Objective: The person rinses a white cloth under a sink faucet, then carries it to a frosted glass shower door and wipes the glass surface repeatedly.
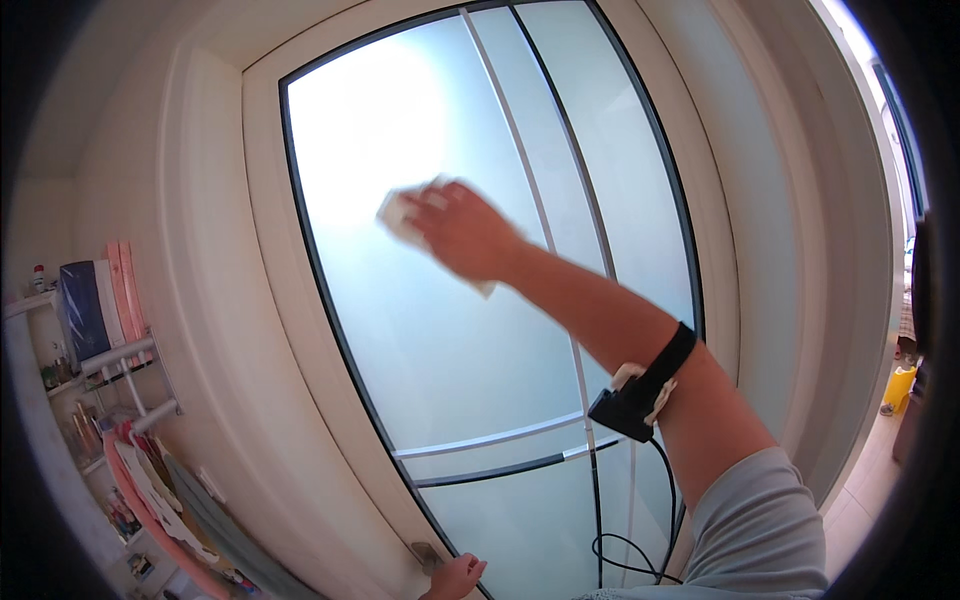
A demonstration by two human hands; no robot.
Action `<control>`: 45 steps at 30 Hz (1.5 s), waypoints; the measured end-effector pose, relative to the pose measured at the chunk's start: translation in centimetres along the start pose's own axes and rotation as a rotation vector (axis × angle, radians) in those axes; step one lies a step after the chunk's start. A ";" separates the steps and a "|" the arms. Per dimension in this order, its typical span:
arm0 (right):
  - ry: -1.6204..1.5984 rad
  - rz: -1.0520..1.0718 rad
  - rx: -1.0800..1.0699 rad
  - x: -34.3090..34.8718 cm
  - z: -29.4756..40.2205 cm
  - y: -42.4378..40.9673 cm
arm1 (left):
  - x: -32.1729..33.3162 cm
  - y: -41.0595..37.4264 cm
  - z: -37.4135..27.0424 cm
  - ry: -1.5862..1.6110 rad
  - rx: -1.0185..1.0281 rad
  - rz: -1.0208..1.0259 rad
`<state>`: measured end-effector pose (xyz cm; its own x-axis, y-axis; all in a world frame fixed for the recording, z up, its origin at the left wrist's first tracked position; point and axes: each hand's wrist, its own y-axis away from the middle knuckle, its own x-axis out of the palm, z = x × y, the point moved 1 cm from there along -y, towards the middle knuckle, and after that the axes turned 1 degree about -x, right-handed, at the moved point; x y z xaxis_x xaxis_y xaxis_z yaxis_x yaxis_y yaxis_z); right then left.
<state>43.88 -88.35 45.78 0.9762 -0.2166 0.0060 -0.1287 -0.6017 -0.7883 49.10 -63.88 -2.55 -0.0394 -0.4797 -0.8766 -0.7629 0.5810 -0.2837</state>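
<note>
A frosted glass door panel (465, 360) with dark and pale strips fills the middle of the view. My right hand (469, 229) is stretched up in front of the upper pane, closed around a pale cloth (401, 217). Motion blurs both, and a corner of the cloth hangs out below the palm. Low in the picture, my left hand (457, 576) is at the door's edge beside the metal door handle (426, 555). Its fingers are curled, and whether they grip the handle is not clear.
A black strap with a small box (645, 394) sits on my right forearm, and its black cable (670, 480) loops downward. At left are a metal rack (139, 375), hanging towels (172, 517) and shelves of bottles (82, 427). A yellow object (898, 390) stands on the floor at far right.
</note>
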 end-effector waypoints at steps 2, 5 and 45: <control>0.148 -0.209 0.157 0.5 -5.6 0.1 | -2.5 -2.1 -2.6 0.073 0.132 -0.119; 0.351 -0.431 0.349 -0.2 -14.2 0.9 | -10.7 -5.9 -10.8 0.088 0.464 -0.440; 0.123 -0.357 0.516 3.7 -13.4 -20.3 | -44.9 -16.0 -22.1 -0.269 0.845 -1.497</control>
<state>47.75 -87.29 70.07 0.9122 -0.1766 0.3697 0.3316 -0.2118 -0.9193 48.84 -66.21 49.95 0.4927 -0.8160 0.3024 0.4865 -0.0298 -0.8732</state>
